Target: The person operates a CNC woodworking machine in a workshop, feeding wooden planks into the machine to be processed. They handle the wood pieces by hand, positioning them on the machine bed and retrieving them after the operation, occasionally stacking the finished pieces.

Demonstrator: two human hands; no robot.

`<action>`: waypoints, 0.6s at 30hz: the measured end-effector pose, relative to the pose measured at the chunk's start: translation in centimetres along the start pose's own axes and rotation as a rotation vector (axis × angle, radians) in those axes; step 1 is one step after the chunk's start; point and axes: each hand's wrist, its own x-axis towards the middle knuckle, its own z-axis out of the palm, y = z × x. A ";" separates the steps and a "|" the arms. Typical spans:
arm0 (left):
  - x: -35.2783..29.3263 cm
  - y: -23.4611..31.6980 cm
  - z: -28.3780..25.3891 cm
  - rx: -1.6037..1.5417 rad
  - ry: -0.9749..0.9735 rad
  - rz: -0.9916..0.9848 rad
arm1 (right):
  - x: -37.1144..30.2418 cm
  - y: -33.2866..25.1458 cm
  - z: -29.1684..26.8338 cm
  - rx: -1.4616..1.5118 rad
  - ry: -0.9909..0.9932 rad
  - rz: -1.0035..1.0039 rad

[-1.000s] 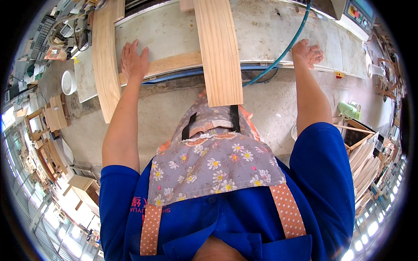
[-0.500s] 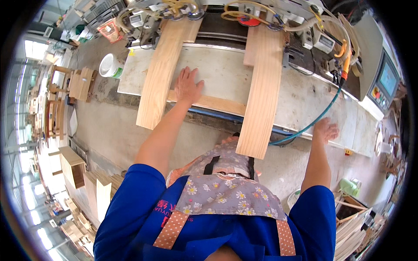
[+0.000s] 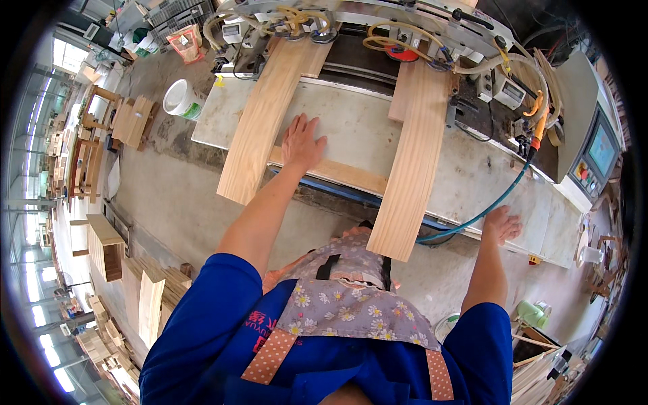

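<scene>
My left hand [image 3: 304,142] rests on the pale machine table [image 3: 347,131], fingers stretched out, just right of a long wooden board [image 3: 260,125]. Its wrist crosses a narrow wooden strip [image 3: 344,174] lying along the front edge. A second long board [image 3: 415,158] stands apart to the right, its near end jutting over the edge toward my apron. Both boards reach back under the machine's clamping heads. At the table's right front, my right hand [image 3: 501,225] lies with loosely bent, parted fingers and nothing in them, beside a teal hose [image 3: 496,199].
Behind the table runs a machine with yellowish air tubes [image 3: 293,20] and a red disc [image 3: 401,52]. A control panel [image 3: 595,158] stands at right. A white bucket [image 3: 182,99] is on the floor at left, near stacked wood [image 3: 133,121]. An orange-handled air gun [image 3: 538,131] hangs at right.
The whole view has shifted slightly, so the table and boards sit a little lower in it. Both hands stay at nearly the same places on the table; the boards have not visibly moved.
</scene>
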 end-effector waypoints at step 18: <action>0.1 -0.5 0.4 -0.010 -0.001 0.006 | 0.8 0.6 1.2 -0.017 0.030 0.044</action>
